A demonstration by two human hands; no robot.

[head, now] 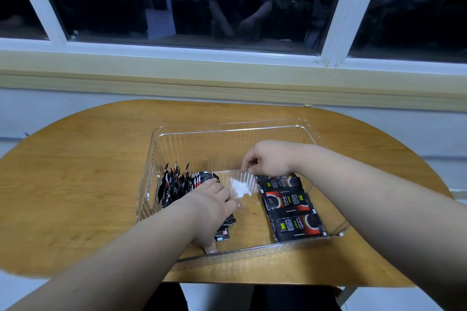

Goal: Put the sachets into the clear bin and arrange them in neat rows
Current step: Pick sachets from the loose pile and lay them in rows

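Observation:
A clear ribbed bin (227,129) stands on the wooden table. Against its left wall several black and red sachets (174,184) stand on edge in a row. My left hand (209,207) lies over the near part of that row and grips a bundle of sachets (223,233) between thumb and fingers. Along the right side three sachets (288,202) lie flat in a column. My right hand (267,159) is inside the bin above the farthest flat sachet, its fingers pinching the top edge of a clear ribbed divider panel (242,182).
The oval wooden table (75,184) ends close to my body at the near edge. A window sill (227,78) and dark window run behind it. The far half of the bin's floor is bare.

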